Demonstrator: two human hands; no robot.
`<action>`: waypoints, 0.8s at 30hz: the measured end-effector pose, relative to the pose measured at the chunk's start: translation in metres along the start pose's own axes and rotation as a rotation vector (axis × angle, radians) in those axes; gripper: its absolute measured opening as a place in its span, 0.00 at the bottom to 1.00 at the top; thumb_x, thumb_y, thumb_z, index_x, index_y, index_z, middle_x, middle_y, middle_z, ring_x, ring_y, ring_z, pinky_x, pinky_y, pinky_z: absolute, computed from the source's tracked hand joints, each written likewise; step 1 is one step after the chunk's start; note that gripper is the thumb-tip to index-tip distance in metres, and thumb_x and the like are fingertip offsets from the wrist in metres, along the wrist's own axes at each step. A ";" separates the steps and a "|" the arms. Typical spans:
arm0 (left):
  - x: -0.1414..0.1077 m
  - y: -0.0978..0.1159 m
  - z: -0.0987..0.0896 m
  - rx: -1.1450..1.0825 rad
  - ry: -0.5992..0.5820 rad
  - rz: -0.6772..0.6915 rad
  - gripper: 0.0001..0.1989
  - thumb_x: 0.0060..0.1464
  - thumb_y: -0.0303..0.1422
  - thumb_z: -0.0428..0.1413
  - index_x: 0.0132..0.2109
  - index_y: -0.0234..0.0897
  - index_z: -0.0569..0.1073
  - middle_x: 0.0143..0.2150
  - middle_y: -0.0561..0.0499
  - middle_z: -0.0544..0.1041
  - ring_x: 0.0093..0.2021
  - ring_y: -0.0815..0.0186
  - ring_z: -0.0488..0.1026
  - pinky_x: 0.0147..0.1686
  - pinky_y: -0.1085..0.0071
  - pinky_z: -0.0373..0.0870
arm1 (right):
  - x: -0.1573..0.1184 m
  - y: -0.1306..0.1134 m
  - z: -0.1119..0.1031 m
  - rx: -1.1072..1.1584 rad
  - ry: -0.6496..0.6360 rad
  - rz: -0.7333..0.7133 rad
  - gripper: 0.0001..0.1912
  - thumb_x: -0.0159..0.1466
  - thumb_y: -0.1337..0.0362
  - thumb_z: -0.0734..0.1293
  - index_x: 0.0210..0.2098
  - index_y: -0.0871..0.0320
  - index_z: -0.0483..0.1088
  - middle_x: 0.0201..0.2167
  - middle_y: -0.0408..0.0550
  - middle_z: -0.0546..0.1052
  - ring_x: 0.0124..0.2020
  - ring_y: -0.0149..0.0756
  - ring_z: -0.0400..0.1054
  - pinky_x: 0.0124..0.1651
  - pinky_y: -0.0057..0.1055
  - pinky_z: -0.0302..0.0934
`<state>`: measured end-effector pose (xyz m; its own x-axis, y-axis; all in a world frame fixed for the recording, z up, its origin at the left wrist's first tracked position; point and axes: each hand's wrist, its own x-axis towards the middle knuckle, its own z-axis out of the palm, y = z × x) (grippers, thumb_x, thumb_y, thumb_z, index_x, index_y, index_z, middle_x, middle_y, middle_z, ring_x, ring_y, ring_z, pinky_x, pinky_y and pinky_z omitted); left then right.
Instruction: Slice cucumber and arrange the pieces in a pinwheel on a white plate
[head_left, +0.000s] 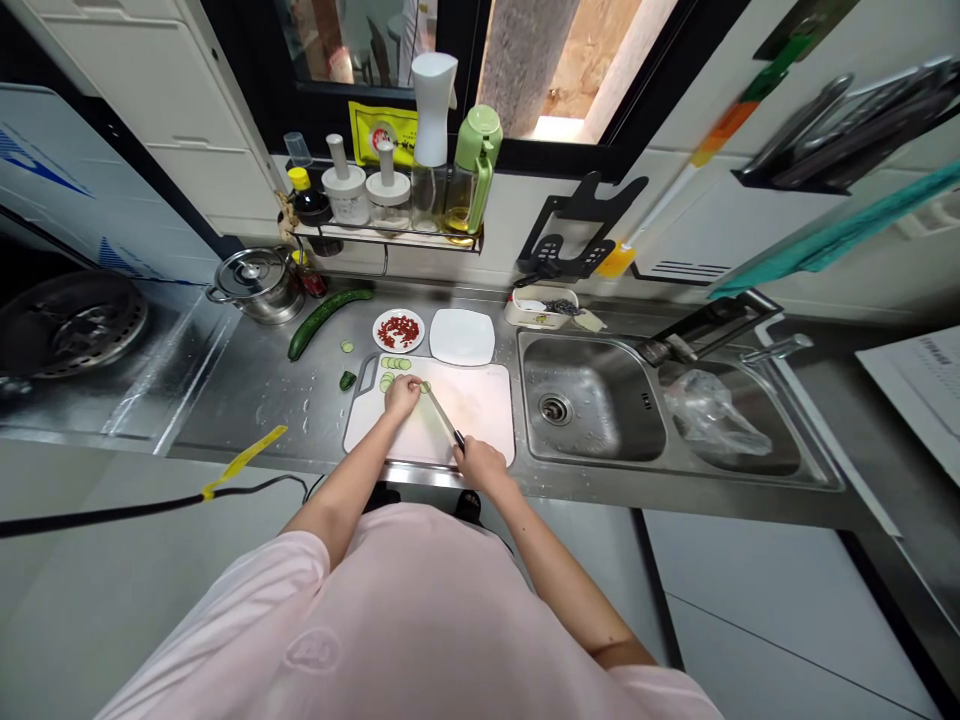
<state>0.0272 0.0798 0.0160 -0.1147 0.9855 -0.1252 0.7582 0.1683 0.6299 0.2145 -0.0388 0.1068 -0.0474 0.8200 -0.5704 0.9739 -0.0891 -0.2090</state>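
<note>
My right hand (481, 464) is wrapped around the black handle of a kitchen knife (442, 412), whose blade points up and left over the white cutting board (480, 410). At the blade's tip is a pale green cucumber slice (425, 387). The closed fingers of my left hand (403, 397) pinch at this slice; their exact contact is partly hidden. Just beyond that hand, several cut cucumber slices (396, 363) lie in rows on the board's upper left. Left of the board are a dark green cucumber end (347, 381) and one loose slice (346, 347).
Behind the board stand a white plate of chopped red pieces (398, 331) and a square white plate (462, 337). A whole cucumber (328, 318) and a steel pot (259, 284) are at the left. The sink (592, 400) adjoins on the right. A condiment shelf (390, 236) hangs above.
</note>
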 end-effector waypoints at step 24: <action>-0.001 0.004 -0.003 0.017 -0.006 -0.013 0.11 0.50 0.31 0.52 0.39 0.42 0.76 0.38 0.50 0.74 0.37 0.65 0.70 0.38 0.71 0.65 | -0.019 0.011 0.002 -0.001 -0.025 0.019 0.20 0.66 0.55 0.52 0.44 0.59 0.68 0.41 0.57 0.75 0.43 0.45 0.70 0.41 0.35 0.58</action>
<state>0.0283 0.0797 0.0208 -0.1207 0.9830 -0.1382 0.7672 0.1807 0.6154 0.2260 -0.0567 0.1133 -0.0346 0.8038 -0.5939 0.9748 -0.1039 -0.1975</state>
